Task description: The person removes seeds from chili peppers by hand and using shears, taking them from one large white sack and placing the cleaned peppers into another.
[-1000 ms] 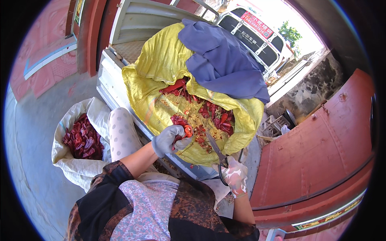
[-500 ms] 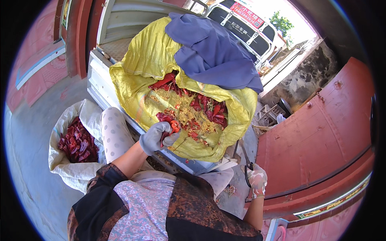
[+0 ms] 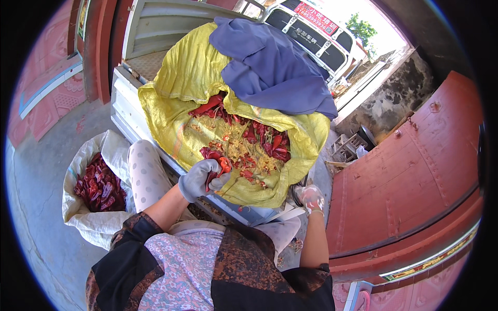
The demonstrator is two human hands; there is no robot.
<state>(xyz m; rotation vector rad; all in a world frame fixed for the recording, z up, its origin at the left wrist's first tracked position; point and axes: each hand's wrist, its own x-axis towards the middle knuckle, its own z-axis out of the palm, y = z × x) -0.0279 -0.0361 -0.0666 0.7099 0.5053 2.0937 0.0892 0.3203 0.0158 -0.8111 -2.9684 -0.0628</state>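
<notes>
My left hand [image 3: 201,179], in a grey glove, is closed round a few dried red chili peppers [image 3: 224,165] at the near edge of a yellow woven sack [image 3: 176,140]. Seeds, stem bits and loose chilies [image 3: 248,150] lie on the sack's folded-out mouth. My right hand [image 3: 310,198], in a patterned glove, is by the sack's right side, gripping scissors [image 3: 297,196]. Only part of their black handle shows; the blades cannot be made out. A white sack [image 3: 85,220] of dark red chilies [image 3: 101,186] stands on the floor beside my left leg.
The yellow sack rests on a white truck bed [image 3: 126,106], partly covered by a blue-purple cloth [image 3: 270,67]. A red metal gate [image 3: 415,171] stands to the right, with a small crate [image 3: 345,147] near it. The truck's cab [image 3: 306,36] is at the back.
My right hand has moved up and left with the scissors, closer to the yellow sack. My left hand stays nearly where it was, still holding chilies.
</notes>
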